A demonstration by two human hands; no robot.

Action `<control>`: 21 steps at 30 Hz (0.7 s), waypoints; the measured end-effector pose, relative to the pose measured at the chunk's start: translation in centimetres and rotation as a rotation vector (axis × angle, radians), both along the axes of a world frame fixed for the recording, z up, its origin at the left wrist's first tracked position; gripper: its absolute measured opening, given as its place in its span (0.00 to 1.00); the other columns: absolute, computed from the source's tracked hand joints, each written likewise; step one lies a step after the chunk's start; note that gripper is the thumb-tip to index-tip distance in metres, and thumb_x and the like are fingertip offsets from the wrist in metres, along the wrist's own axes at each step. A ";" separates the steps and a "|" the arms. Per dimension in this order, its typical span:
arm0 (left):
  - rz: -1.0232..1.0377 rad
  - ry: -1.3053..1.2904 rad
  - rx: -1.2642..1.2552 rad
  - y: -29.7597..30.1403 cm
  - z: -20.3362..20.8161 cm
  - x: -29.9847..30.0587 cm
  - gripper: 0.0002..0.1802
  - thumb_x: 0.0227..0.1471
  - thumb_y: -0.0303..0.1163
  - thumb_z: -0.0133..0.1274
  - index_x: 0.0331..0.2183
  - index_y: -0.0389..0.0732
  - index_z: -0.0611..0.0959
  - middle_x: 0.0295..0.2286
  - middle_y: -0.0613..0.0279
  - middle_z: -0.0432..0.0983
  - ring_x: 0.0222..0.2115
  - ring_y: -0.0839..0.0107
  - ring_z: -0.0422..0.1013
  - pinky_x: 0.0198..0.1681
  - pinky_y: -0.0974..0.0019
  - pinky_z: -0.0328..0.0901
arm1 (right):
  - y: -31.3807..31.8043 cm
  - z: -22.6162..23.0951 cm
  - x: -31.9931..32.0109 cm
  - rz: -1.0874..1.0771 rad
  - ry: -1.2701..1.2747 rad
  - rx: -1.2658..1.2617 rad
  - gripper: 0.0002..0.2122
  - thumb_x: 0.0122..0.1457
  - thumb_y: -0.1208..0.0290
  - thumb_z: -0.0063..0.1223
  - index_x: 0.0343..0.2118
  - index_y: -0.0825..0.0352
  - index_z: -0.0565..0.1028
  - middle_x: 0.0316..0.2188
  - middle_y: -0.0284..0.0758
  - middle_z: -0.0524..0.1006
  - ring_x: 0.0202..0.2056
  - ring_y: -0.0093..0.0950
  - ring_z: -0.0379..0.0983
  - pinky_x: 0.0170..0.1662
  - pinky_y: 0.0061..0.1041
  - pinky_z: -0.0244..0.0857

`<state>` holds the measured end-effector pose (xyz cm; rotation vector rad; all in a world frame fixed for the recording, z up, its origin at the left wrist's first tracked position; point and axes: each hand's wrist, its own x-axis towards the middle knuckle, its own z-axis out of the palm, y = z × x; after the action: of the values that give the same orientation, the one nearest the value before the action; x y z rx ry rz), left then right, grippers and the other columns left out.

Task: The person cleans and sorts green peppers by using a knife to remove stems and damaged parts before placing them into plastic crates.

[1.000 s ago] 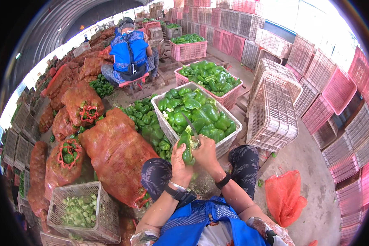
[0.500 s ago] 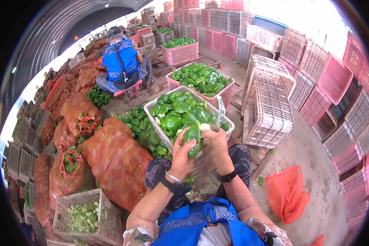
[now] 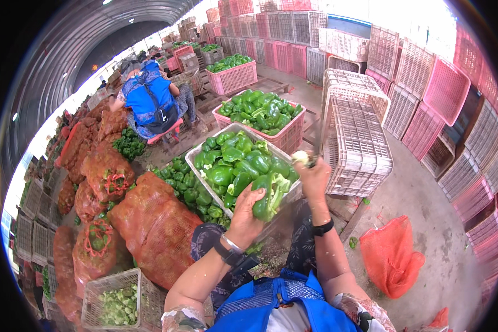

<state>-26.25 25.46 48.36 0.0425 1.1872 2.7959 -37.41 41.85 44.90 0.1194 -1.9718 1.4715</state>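
My left hand (image 3: 243,217) is closed around a green bell pepper (image 3: 272,196) whose pale inside faces right. My right hand (image 3: 314,180) has its fingers closed up and to the right of it, apart from the pepper. It grips a knife (image 3: 321,133), whose thin blurred blade points upward; the handle is hidden in the fist. A pale pepper core (image 3: 301,158) sits at its thumb side. Just beyond both hands stands a light crate (image 3: 195,172) heaped with green bell peppers (image 3: 243,163).
Behind it is a pink crate of peppers (image 3: 290,136). Orange mesh sacks (image 3: 155,227) and loose peppers (image 3: 191,188) lie left. A crate of pale cores (image 3: 119,304) stands lower left, upended crates (image 3: 359,144) and a red mesh bag (image 3: 392,257) right. A co-worker (image 3: 155,99) sits ahead.
My right hand has moved up and right, away from the pepper, with the knife and a pale core. The pepper in my left hand now shows its opened inside. The view has shifted slightly.
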 end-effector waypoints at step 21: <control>0.438 0.371 -1.402 -21.2 1.9 -35.1 0.26 0.31 0.37 0.65 0.38 0.38 0.82 0.33 0.54 0.79 0.34 0.67 0.75 0.41 0.66 0.67 | 5.6 -2.3 2.0 0.070 -0.225 -0.593 0.14 0.48 0.80 0.53 0.40 0.73 0.72 0.24 0.30 0.72 0.18 0.15 0.64 0.20 0.15 0.56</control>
<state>-61.39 4.28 50.25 0.1976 3.1854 1.5490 -35.37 47.42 42.58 -0.2479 -1.6206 2.1259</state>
